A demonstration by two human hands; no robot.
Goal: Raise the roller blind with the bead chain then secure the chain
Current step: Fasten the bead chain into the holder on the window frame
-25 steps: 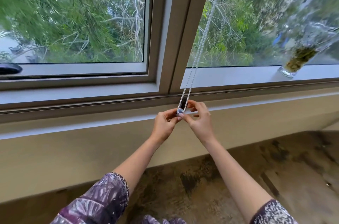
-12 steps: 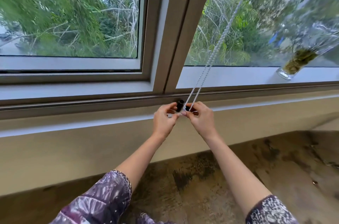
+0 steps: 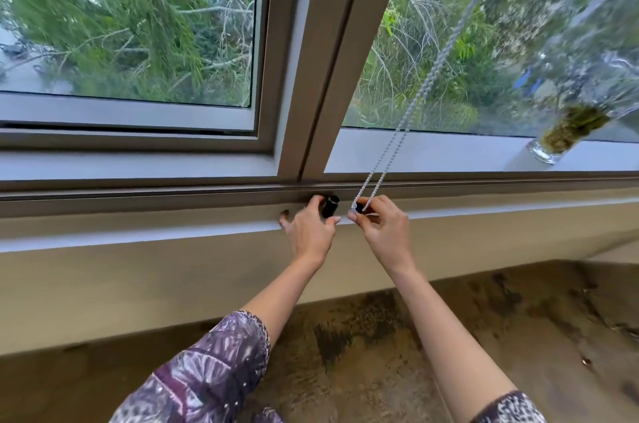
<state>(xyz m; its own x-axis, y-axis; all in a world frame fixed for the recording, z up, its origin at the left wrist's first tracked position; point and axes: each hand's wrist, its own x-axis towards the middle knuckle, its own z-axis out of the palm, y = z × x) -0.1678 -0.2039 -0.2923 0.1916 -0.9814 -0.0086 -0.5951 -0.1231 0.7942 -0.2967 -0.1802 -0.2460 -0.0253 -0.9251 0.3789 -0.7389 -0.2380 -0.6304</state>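
Observation:
A white bead chain runs as a double strand from the upper right down to the window sill. My right hand pinches the loop's lower end just above the sill ledge. A small black cylindrical holder sticks out from the lower window frame, a little left of the chain's end. My left hand is at this holder, its fingers spread and curled around the holder's left side, touching it. The roller blind itself is out of view above.
A grey window mullion rises just left of the chain. A clear glass vase with greenery stands on the sill ledge at the right. Below is a beige wall and a mottled brown floor.
Both hands rose from below the sill to the frame. They had pinched the chain's end together; now the left hand has let go and moved onto the black holder, while the right keeps the chain.

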